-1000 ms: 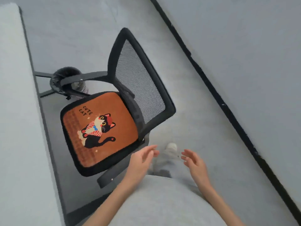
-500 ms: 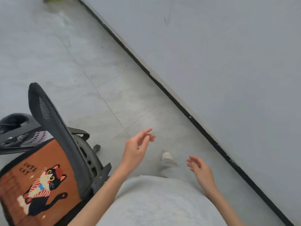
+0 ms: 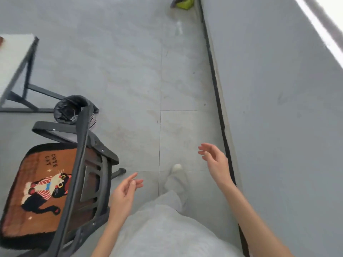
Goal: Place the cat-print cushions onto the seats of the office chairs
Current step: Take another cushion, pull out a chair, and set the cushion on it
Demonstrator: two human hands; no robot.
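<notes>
1. My left hand [image 3: 123,198] hung free with its fingers loosely spread and grasping nothing, just right of the chair's backrest; my right hand [image 3: 215,160] was likewise released, fingers relaxed, raised farther out near the black skirting of the wall [image 3: 278,108] on the right.
2. The cat-print cushion [image 3: 39,190] lay flat on the seat of the office chair [image 3: 78,164] at the near left; its orange face showed a black cat and the words "CUTE CAT"; the dark backrest frame crossed in front of the cushion's right edge.
3. Neither hand touched the cushion or the chair.
4. Beyond the chair stood a waste bin [image 3: 74,108] lined with a black bag, just beside the armrest; farther left a table [image 3: 14,52] with dark legs reached in from the edge.
5. My grey trouser leg and a pale shoe [image 3: 177,168] were on the grey tiled floor [image 3: 130,71] between my hands; a blurred green object [image 3: 183,3] sat far off by the wall.
</notes>
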